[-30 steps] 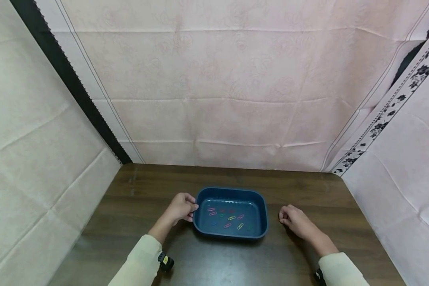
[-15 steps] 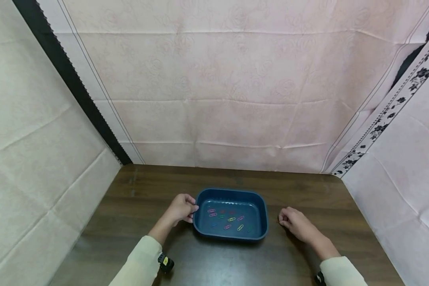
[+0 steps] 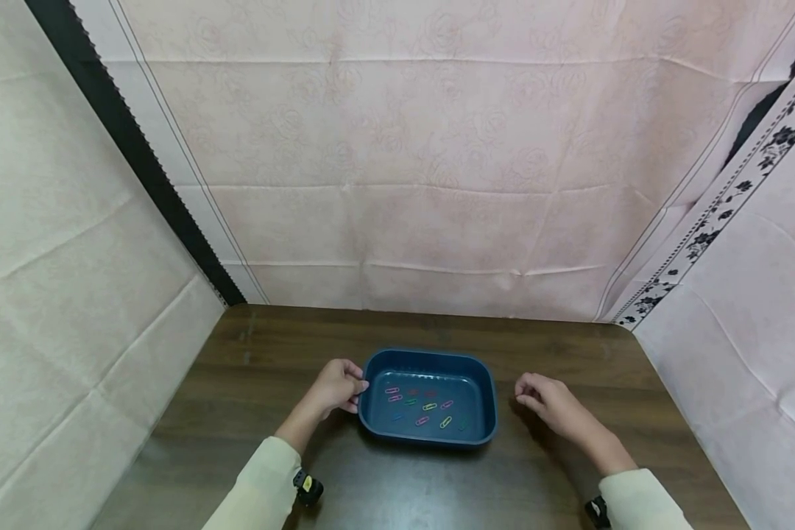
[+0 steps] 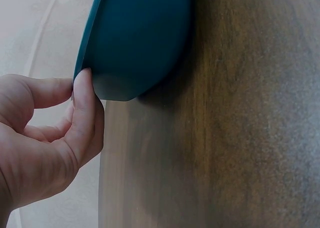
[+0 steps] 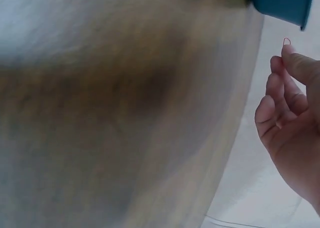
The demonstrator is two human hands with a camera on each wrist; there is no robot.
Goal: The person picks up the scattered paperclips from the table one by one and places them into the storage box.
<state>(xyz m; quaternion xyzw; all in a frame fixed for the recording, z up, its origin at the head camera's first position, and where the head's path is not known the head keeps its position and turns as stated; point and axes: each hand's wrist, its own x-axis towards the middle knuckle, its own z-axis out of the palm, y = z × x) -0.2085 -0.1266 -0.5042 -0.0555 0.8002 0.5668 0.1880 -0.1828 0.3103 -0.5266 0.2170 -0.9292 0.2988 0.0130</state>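
A dark blue plastic tray (image 3: 460,440) sits on the table with several coloured paper clips (image 3: 429,406) scattered across its floor. My left hand (image 3: 333,386) pinches the tray's left rim between thumb and fingers; the left wrist view shows the thumb on one side of the rim (image 4: 80,56) and the fingers on the other. To the right of the tray, apart from it, is my right hand (image 3: 551,403). Its thumb and forefinger pinch a red paper clip (image 5: 286,40), whose looped end sticks out past the fingertips; the other fingers are curled.
The brown wooden table (image 3: 397,486) carries the tray near its middle. Pale cloth (image 3: 437,162) hangs behind the far edge, and more cloth stands along the left (image 3: 73,331) and right sides. A black device (image 3: 308,487) is strapped at the left wrist.
My right hand has risen a little off the table and shifted slightly, with its shadow now farther from it. The left hand and the tray have stayed put.
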